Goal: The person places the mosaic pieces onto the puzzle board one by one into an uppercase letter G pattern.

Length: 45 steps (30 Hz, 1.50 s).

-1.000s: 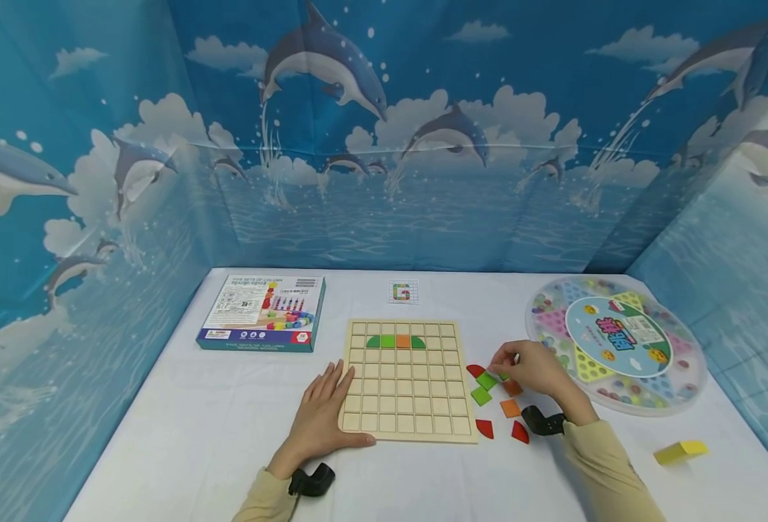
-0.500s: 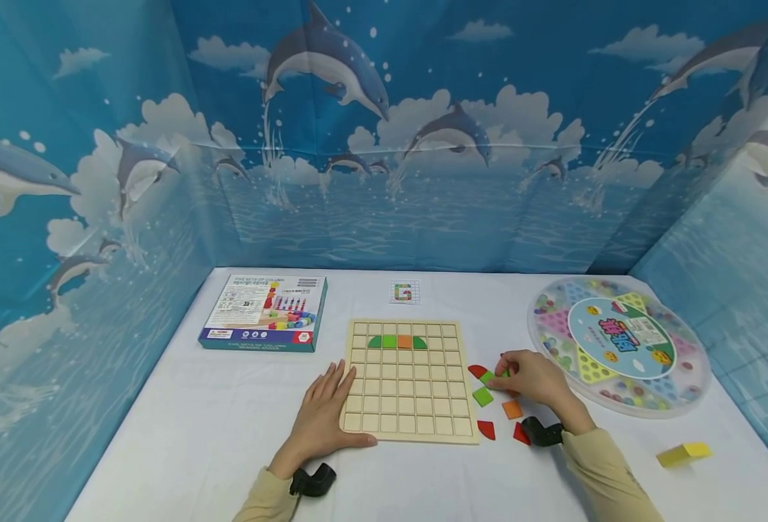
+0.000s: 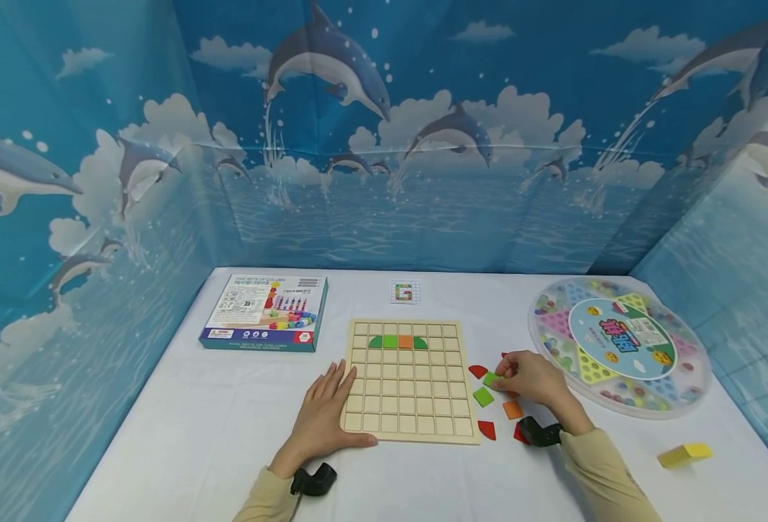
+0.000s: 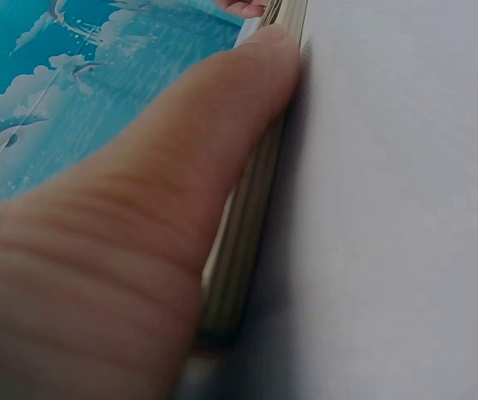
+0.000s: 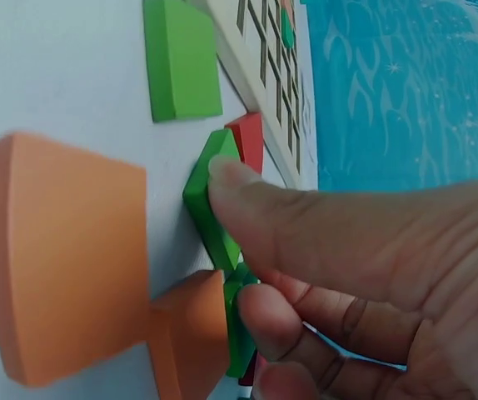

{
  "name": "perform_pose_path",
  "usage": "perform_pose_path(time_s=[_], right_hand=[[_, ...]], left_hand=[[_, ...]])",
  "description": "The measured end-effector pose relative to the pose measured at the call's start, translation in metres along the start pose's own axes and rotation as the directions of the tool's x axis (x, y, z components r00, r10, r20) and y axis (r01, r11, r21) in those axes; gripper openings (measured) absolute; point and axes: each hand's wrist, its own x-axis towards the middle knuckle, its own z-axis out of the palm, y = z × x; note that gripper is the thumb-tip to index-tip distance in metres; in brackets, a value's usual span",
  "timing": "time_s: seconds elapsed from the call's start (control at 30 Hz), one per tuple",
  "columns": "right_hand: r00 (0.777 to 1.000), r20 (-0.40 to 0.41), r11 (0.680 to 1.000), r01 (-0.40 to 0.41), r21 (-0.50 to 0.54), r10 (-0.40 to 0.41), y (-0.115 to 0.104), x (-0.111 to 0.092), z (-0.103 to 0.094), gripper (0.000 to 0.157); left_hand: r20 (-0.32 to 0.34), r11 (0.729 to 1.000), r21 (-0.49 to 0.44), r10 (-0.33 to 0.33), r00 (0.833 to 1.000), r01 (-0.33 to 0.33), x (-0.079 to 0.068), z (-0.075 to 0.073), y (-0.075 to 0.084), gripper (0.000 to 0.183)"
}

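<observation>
My left hand (image 3: 321,409) rests at the left front corner of a wooden grid board (image 3: 406,391), fingers straight along its left side. The thumb (image 4: 222,100) lies along the front edge. To the right of the board, my right hand (image 3: 537,378) pinches a green square tile (image 5: 210,221); the thumb tip is on its face and it stands tilted. Around it lie another green square tile (image 3: 484,396), an orange square tile (image 3: 513,410) and red quarter-circle tiles (image 3: 487,430). More tiles are partly hidden behind the hand. A green square (image 3: 390,341) and an orange square (image 3: 405,341) sit between two green quarter-circles on the board.
A small card (image 3: 406,292) with a coloured G pattern lies behind the board. At the back left is a flat toy box (image 3: 262,313). A round marble game (image 3: 618,348) lies on the right, and a yellow block (image 3: 684,455) stands at front right.
My right hand has come slightly down and toward me over the loose tiles, its thumb now on the green square tile. The left hand and the board keep their places.
</observation>
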Motion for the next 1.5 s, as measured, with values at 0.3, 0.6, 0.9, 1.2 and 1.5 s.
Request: perform_pose_path(time_s=[0.3,0.6,0.9,1.2,1.5], right_hand=[[1.0,-0.019,0.999,-0.015,-0.041,0.014,-0.004,-0.003,0.003,0.018],[0.997,-0.072,0.998,0.018,-0.067,-0.023,-0.009,-0.008,0.008,0.02],[0.994,-0.092,0.997,0.059,-0.047,-0.064,-0.012,-0.01,0.007,0.021],[0.968,-0.169,0.981,0.192,0.017,-0.186,-0.047,0.01,0.012,0.014],[0.94,-0.163,0.943,0.319,0.098,-0.301,-0.096,0.044,0.053,0.008]], left_hand=[[-0.027,1.0,0.003,0.027,0.999,-0.027,-0.001,0.003,-0.003,0.119],[-0.014,1.0,0.007,0.013,1.0,-0.013,0.0,0.003,-0.003,0.119],[-0.008,1.0,0.002,0.007,1.0,-0.007,0.0,0.003,-0.002,0.119],[-0.009,1.0,0.007,0.006,1.0,-0.005,-0.001,0.001,-0.003,0.119],[-0.022,1.0,-0.002,0.017,1.0,-0.017,-0.001,0.002,-0.002,0.119]])
